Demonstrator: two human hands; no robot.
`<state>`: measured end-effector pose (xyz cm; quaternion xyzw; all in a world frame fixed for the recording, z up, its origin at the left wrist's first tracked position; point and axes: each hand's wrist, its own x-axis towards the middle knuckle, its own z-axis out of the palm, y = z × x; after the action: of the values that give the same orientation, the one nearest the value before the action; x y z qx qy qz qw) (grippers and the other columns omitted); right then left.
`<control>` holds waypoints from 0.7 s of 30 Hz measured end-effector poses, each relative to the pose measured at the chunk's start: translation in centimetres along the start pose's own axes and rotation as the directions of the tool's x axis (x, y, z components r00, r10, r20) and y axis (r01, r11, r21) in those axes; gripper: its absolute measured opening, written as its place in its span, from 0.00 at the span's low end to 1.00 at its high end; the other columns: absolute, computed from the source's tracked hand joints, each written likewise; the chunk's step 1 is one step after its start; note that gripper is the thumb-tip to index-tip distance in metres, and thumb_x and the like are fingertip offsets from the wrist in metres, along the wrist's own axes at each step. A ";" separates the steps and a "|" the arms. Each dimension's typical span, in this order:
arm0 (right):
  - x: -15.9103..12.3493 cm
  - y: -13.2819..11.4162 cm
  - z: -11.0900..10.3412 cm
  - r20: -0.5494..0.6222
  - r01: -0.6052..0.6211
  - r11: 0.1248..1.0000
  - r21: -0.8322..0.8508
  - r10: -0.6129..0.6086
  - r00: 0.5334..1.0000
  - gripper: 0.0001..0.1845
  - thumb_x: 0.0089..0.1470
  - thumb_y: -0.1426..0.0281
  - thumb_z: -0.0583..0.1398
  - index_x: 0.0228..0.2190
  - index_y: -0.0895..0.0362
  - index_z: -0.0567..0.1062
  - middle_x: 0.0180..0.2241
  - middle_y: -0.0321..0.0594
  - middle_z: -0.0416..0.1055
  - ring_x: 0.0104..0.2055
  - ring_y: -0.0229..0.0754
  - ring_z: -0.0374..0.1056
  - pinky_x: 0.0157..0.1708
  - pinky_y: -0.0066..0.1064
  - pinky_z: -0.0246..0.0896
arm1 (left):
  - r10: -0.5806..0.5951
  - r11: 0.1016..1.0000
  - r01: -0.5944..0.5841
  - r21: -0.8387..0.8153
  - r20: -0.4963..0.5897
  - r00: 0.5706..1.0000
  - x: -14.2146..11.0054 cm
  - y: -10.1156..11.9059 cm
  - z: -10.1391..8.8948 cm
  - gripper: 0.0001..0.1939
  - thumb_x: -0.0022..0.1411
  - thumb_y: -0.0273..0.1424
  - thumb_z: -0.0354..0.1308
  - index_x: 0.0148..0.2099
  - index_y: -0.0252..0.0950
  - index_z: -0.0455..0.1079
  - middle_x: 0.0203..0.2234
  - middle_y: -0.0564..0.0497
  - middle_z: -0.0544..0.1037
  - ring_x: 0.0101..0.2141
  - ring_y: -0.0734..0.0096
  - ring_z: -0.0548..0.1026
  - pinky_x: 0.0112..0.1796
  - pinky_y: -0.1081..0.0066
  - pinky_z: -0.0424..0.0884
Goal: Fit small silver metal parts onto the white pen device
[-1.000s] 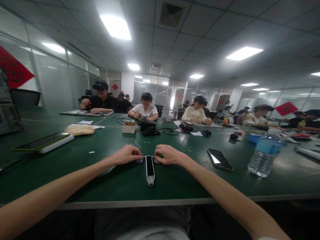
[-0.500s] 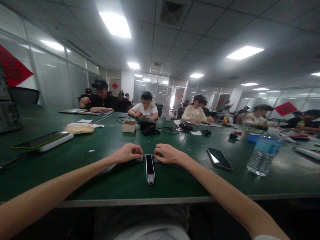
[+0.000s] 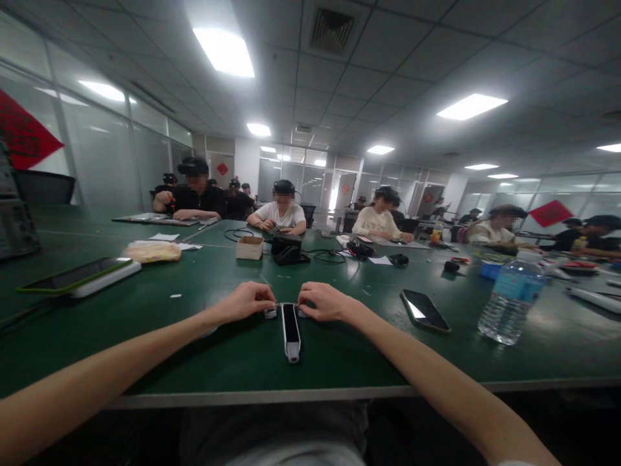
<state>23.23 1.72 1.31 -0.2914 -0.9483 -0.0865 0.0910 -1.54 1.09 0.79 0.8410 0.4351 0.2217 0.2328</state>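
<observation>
The left hand (image 3: 245, 303) and right hand (image 3: 325, 302), equally near, pinch with curled fingers the small silver side tabs (image 3: 270, 313) at the far end of a slim black-and-silver device (image 3: 291, 332), lying long axis toward the person near the front edge of the green bench (image 3: 349, 369).

I am viewing an open-plan workroom: long green workbench (image 3: 97, 349) at 12 o'clock, seated workers (image 3: 281, 213) along it, glass partitions (image 3: 101, 149) at 10 o'clock, panel lights (image 3: 223, 52) overhead.

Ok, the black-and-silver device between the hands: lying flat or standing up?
Lying flat: the device rests lengthwise on the green table, its far end between the left hand and right hand.
</observation>
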 end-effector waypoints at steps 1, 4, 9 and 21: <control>0.0 0.0 0.0 0.004 0.000 1.000 0.001 0.000 1.000 0.10 0.57 0.70 0.56 0.36 0.60 0.76 0.37 0.44 0.69 0.38 0.39 0.65 0.37 0.29 0.57 | -0.002 1.000 0.002 0.004 -0.004 1.000 -0.1 0.1 0.0 0.16 0.56 0.42 0.57 0.38 0.34 0.74 0.30 0.51 0.78 0.30 0.68 0.74 0.32 0.71 0.69; -0.1 -0.1 -0.1 0.010 -0.005 1.000 0.002 0.005 1.000 0.10 0.57 0.70 0.56 0.37 0.61 0.76 0.37 0.44 0.69 0.38 0.39 0.65 0.37 0.29 0.57 | -0.001 1.000 0.002 0.025 -0.026 1.000 -0.2 0.5 0.2 0.16 0.56 0.43 0.57 0.38 0.35 0.74 0.31 0.51 0.78 0.30 0.67 0.74 0.33 0.70 0.69; -0.1 0.1 0.1 0.013 -0.005 1.000 0.014 0.005 1.000 0.10 0.57 0.70 0.56 0.37 0.61 0.76 0.37 0.44 0.69 0.37 0.39 0.65 0.36 0.29 0.57 | 0.012 0.999 -0.010 0.036 -0.047 0.999 -0.3 0.8 0.3 0.17 0.56 0.43 0.57 0.39 0.35 0.74 0.32 0.50 0.79 0.31 0.66 0.75 0.34 0.70 0.70; 0.0 0.4 0.4 -0.017 0.001 0.999 0.050 0.000 1.000 0.11 0.58 0.69 0.55 0.37 0.60 0.76 0.38 0.44 0.70 0.38 0.40 0.66 0.37 0.30 0.59 | 0.082 0.990 -0.073 0.123 -0.063 0.995 -0.2 -0.1 0.8 0.14 0.59 0.40 0.55 0.41 0.36 0.73 0.31 0.51 0.78 0.29 0.69 0.74 0.32 0.72 0.68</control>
<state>23.41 2.10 0.99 -0.2881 -0.9495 -0.0654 0.1061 -1.24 0.86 0.06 0.8618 0.4223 0.2323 0.1578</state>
